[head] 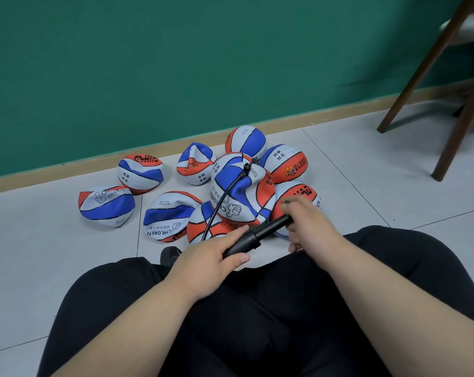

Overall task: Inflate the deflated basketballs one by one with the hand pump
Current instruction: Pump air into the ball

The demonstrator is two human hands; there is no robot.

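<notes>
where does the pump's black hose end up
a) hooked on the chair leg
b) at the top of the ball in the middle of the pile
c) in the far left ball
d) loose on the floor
b: the hose rises from the pump and its tip sits at the top of the middle ball.

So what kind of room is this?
Probably a school or kindergarten room: a plain green wall, grey floor tiles, red, white and blue children's basketballs printed with class and name blanks, and brown wooden furniture legs.
</notes>
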